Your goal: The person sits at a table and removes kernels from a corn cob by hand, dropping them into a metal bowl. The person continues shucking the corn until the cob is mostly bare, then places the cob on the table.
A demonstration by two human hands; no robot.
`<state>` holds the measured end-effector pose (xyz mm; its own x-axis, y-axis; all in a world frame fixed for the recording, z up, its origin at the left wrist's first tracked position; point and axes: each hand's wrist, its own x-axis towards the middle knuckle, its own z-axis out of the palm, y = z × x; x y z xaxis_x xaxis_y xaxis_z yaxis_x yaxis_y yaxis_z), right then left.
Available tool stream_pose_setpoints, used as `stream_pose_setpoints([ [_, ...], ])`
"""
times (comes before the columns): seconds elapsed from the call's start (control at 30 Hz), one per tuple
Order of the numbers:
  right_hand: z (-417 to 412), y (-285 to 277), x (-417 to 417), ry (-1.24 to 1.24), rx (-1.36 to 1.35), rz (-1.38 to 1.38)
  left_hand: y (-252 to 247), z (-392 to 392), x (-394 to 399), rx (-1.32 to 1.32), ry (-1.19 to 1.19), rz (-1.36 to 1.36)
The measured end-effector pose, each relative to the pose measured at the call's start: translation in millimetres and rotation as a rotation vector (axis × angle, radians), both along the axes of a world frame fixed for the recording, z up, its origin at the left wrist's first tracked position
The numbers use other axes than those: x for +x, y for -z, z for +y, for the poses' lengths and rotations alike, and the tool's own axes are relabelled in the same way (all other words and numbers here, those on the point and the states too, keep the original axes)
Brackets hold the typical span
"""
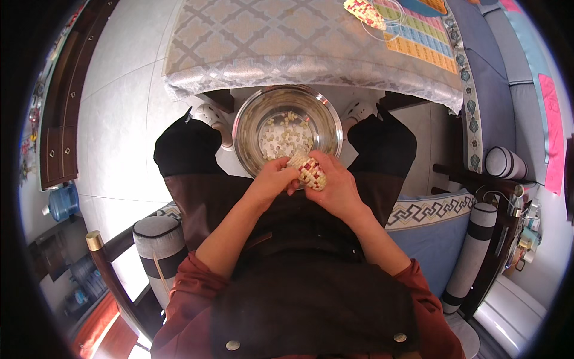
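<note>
An ear of corn with cream and dark red kernels (312, 173) is held between my two hands over the near rim of a shiny metal basin (242, 130). My right hand (334, 184) wraps the ear from the right side. At its left end, the fingers and thumb of my left hand (276, 178) press on the kernels. Loose pale kernels (289, 134) lie scattered on the bottom of the basin, which sits between my knees. The palm sides of both hands are hidden.
Beyond the basin stands a table with a patterned grey cloth (269, 40). A second speckled ear of corn (365, 13), a coloured chart (421, 49) and part of a blue container (419, 6) are at its far right. A blue-grey sofa (489, 67) is on the right, a cylindrical grey cushion (159, 238) on the left.
</note>
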<state>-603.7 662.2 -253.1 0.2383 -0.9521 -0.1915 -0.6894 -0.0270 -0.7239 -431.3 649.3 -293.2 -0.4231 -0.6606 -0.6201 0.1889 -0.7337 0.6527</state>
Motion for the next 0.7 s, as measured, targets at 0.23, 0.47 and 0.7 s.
stream_pose_setpoints([
  [0.23, -1.0, 3.0, -0.8, 0.034, 0.011, -0.091, 0.7, 2.2, -0.6, 0.018, -0.045, 0.073],
  [0.47, -0.2, -0.3, 0.6, -0.007, -0.008, -0.019, -6.7, 1.1, -7.7, 0.024, -0.068, 0.035],
  [0.7, 0.3, 1.6, -0.4, -0.023, 0.002, -0.036, -3.3, 2.9, -6.6, 0.035, -0.086, 0.021],
])
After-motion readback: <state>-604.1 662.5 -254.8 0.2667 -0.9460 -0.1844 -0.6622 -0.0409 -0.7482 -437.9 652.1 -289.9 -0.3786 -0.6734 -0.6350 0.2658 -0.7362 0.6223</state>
